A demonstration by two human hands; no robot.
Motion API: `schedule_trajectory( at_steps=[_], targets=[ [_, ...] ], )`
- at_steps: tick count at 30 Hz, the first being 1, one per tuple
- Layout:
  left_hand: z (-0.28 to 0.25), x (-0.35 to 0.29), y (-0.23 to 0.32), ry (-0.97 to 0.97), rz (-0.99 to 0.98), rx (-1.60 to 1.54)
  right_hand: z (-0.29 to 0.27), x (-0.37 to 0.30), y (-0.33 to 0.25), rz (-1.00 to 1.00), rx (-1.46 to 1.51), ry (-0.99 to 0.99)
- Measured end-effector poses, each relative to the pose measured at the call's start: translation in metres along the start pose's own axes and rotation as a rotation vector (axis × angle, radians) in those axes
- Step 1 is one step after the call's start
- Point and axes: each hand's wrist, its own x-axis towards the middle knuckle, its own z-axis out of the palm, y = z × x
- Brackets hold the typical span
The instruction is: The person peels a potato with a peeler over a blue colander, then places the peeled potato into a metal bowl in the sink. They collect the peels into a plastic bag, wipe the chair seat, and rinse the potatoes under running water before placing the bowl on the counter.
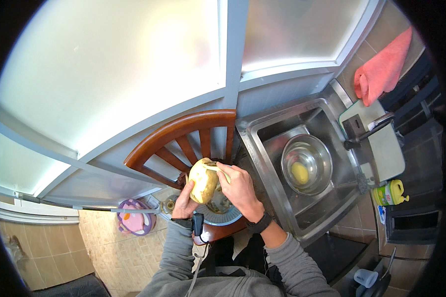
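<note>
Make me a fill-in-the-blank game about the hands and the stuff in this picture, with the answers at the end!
1. The right hand holds a peeler against a large yellow vegetable, which is held in the ____.
2. The round metal bowl stands inside the metal ____.
3. The lump in that metal bowl is coloured ____.
4. The curved, slatted wooden backrest belongs to a ____.

Missing words: left hand; sink; yellow; chair.
</note>
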Motion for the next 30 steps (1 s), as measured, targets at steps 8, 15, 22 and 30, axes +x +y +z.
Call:
schedule_trajectory(
  at_steps=[8,15,22,30],
  targets=[
    [0.003,0.005,-0.008,0.073,-0.006,-0.039,0.019,-0.02,0.003,-0.022,-0.099,0.025],
    [0.006,0.018,-0.006,0.008,0.057,-0.089,0.032,-0.064,0.001,0.082,-0.103,-0.074],
    [-0.001,0.017,-0.016,0.171,0.049,-0.055,0.039,-0.084,0.016,0.037,-0.081,-0.024],
    [0.003,0.013,-0.012,0.166,0.141,0.045,0.032,-0.098,0.014,0.188,0.062,-0.154]
  ],
)
